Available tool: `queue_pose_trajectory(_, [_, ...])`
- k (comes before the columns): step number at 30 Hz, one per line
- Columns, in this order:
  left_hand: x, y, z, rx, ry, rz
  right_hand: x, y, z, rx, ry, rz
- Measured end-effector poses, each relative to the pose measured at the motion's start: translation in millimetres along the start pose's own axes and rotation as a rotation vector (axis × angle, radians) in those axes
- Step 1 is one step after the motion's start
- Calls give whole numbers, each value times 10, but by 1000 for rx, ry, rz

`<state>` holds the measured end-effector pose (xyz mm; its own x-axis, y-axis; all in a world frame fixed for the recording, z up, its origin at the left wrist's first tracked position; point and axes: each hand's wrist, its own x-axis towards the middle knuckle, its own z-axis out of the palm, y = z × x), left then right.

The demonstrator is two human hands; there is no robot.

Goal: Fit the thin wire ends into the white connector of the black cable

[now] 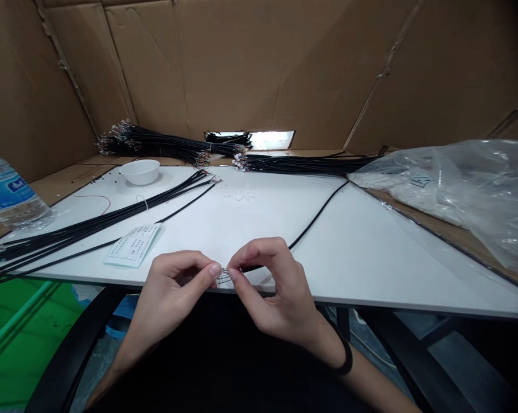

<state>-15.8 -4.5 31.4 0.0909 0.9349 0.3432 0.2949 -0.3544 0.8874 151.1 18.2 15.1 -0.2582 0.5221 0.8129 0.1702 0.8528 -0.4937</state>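
Note:
Near the table's front edge, my left hand (170,292) and my right hand (271,289) meet at the stripped end of a black sheathed cable (314,221). Its fine wire ends (223,276) stick out between my fingertips. My right thumb and forefinger pinch the cable just behind those wires, and my left thumb and forefinger close on the wires from the other side. The cable runs from my right hand up to the far right of the white table (349,252). My fingers hide part of the wires.
Loose black cables (99,226) lie across the table's left side, beside a printed label card (133,245) and a white bowl (140,172). Further bundles (168,144) lie behind, with a water bottle (9,194) at left, a plastic bag (452,195) at right, and cardboard walls around.

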Motion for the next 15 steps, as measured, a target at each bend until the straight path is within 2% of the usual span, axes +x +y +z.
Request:
queue_pose_trajectory(9, [-11,-5,-12,-4,0,38,3,27,38,156,31,73])
queue_pose_trajectory(15, [-13,-17,-7,-50,18,47,-1,17,29,156,46,110])
